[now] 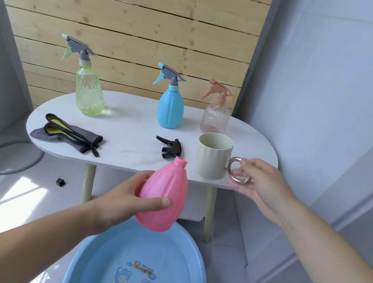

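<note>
left hand (129, 203) grips the uncapped pink bottle (165, 187), right hand (262, 187) pinches the handle of the mug (213, 161); filling likely needs a steady, aimed pour.

The pink bottle (162, 199) is plain and opaque with faint lengthwise ribs, the mug (212, 157) is pale cream with a shiny rose-gold ring handle (239, 173), and the loose spray head (170, 147) is black. On the white table (132, 131), the green spray bottle (90, 89) is translucent yellow-green with a bumpy dotted relief, the blue spray bottle (170, 108) is opaque sky blue, the peach spray bottle (214, 119) is clear with vertical ribs and a salmon trigger, and the cloth (67, 135) is dark grey with yellow-green lining and black edging. The basin (109, 265) is light blue with a cartoon print of a blue figure and a pink one under multicoloured lettering, and the wall (127, 18) is pale knotty wood planks.
</note>
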`<state>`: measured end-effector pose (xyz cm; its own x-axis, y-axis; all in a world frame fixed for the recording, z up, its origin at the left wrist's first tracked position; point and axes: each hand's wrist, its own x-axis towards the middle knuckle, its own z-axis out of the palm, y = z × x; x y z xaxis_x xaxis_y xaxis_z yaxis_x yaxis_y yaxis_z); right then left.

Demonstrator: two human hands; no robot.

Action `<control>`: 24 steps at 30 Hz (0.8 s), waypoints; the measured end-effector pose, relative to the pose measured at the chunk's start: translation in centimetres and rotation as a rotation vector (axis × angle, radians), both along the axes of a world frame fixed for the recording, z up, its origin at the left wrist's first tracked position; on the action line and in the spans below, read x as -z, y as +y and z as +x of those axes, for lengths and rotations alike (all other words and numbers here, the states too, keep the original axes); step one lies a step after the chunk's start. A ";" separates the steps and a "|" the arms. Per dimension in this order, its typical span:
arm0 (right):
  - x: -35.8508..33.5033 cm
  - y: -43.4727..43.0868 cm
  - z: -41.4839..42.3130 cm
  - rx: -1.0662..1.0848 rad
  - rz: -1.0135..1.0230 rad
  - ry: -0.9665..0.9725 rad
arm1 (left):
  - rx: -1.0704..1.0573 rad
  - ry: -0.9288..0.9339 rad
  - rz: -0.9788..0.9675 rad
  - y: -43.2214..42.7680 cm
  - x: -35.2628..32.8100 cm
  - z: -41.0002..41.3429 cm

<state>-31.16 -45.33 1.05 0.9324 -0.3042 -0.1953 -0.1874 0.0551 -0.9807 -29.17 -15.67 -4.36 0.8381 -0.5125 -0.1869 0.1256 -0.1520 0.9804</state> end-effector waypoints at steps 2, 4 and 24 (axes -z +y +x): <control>-0.1 1.2 -1.2 -0.060 0.076 0.026 | 0.000 -0.015 -0.006 0.7 0.1 -0.4; 0.8 2.4 -2.4 -0.083 0.088 0.080 | -0.006 -0.011 0.003 1.7 0.5 -1.0; 24.8 8.9 -2.8 -0.198 -0.208 0.701 | -0.236 0.219 0.226 4.2 16.4 -5.6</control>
